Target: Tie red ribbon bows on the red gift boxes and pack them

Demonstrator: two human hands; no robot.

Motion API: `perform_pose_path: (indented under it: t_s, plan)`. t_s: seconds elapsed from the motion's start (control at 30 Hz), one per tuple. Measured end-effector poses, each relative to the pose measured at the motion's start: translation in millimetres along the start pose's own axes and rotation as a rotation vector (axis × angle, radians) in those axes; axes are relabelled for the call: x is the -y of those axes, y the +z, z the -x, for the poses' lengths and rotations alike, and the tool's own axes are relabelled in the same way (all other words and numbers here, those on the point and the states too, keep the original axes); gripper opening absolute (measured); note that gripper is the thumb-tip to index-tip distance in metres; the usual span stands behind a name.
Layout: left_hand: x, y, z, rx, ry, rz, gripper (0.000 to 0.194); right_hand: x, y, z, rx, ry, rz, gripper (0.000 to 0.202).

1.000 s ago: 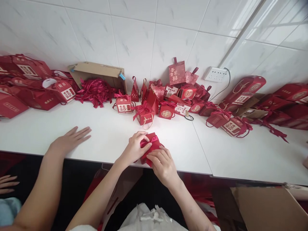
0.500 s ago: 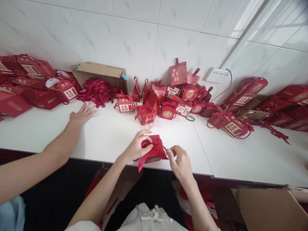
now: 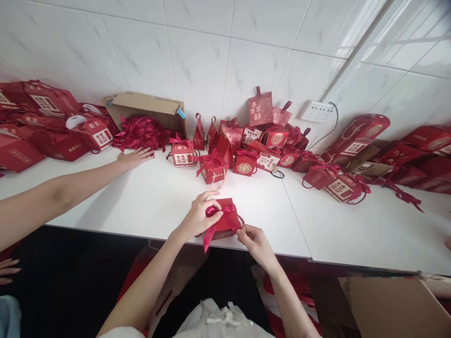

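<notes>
A small red gift box (image 3: 225,203) sits at the front edge of the white table, with a glossy red ribbon (image 3: 210,236) tied in a bow over its top. At the bow's knot, my left hand (image 3: 200,213) pinches the ribbon between thumb and fingertips. My right hand (image 3: 255,240) has thumb and forefinger closed on the ribbon's right tail, by the box's right side. One ribbon tail hangs loose down the front left of the box. Just behind stands another red box (image 3: 214,174) with a bow and a twisted cord handle.
Another person's hand (image 3: 136,158) lies flat on the table near a pile of ribbons (image 3: 143,134) spilling from a cardboard box (image 3: 148,102). Red boxes (image 3: 66,141) are heaped at left. A power strip (image 3: 316,111) is on the tiled wall; an open carton (image 3: 394,300) stands below right.
My right hand has moved left and slightly down onto the ribbon's right tail. My left hand stays at the knot. The other person's hand has slid right toward the ribbon pile.
</notes>
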State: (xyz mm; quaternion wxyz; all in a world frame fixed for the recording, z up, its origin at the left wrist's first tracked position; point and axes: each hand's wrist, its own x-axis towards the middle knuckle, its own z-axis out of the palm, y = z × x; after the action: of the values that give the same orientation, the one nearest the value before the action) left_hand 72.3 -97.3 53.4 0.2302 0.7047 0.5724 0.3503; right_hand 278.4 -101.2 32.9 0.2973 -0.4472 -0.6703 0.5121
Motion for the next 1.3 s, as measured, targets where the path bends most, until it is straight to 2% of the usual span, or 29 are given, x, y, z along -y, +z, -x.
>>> perform_pose_path:
  t_s: [0.07,0.13,0.2,0.27,0.33,0.4,0.5,0.7,0.93,1.3]
  plan:
    - [0.5,-0.3,-0.3,0.013,0.006,0.028,0.014,3.6,-9.5,-2.2,-0.048,-0.005,0.036,0.037]
    - [0.0,-0.8,0.3,0.002,0.024,0.070,0.015,9.8,-18.3,-7.8,-0.196,-0.025,0.071,0.035]
    - [-1.2,-1.8,1.9,-0.105,0.005,0.114,0.023,17.1,-23.0,-17.0,-0.327,-0.065,0.116,0.033]
    - [-3.2,-3.4,4.3,-0.290,-0.092,0.092,0.028,23.2,-22.1,-28.5,-0.328,-0.101,0.171,0.032]
    - [-6.5,-5.3,7.0,-0.372,-0.227,0.003,0.028,26.4,-16.6,-39.8,-0.248,-0.118,0.209,0.034]
    - [-11.1,-6.2,9.9,-0.299,-0.337,-0.077,0.033,26.5,-9.1,-48.5,-0.177,-0.105,0.207,0.036]
    - [-17.5,-2.8,14.3,-0.198,-0.408,-0.091,0.034,22.9,1.1,-54.7,-0.133,-0.057,0.134,0.037]
    - [-17.8,12.4,23.2,-0.249,-0.416,0.107,0.030,18.7,7.3,-51.8,-0.152,0.014,-0.088,0.040]
    - [-14.4,23.3,28.6,-0.347,-0.423,0.290,0.028,19.9,6.1,-51.2,-0.220,0.021,-0.207,0.041]
    - [-9.6,27.4,24.8,-0.343,-0.414,0.317,0.028,10.6,5.9,-56.0,-0.263,0.091,-0.429,0.043]
